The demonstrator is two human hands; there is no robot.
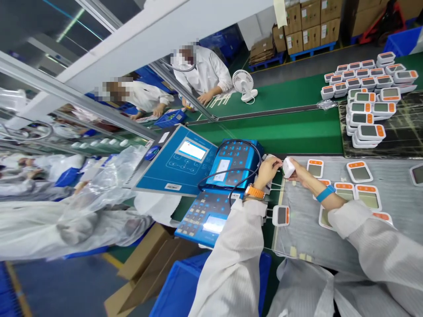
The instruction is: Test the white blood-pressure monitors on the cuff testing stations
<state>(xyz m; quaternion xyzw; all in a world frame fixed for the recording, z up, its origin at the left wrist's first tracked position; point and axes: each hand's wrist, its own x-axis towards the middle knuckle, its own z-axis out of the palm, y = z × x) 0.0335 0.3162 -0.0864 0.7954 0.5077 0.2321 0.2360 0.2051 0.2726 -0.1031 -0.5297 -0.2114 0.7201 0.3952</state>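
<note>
The fingers (293,173) of the right hand (300,177) curl closely around a small white device (288,167), holding it up off the sheet. Its plain, rounded white back faces the camera, tilted, with the front hidden from view. The fingertips (278,163) of the left hand (267,171) close narrowly just beside the device's near end, almost touching it; what they pinch is too small to tell. An orange-strapped watch (254,192) circles the left wrist, and a blue band (325,193) circles the right.

Just past the right fingers, on a grey sheet (297,233), lie more white devices with orange tops and grey screens, the nearest (315,168) close by the fingertips. Below the left fingers, a similar unit (281,215) sits at the sheet's edge, wired to a blue test console (234,165) to the left of the hands. A black cable (228,171) loops across that console, and a blue keypad unit (208,220) lies below it. Well beyond the fingers, a stack of finished devices (366,119) sits on a black sheet.
</note>
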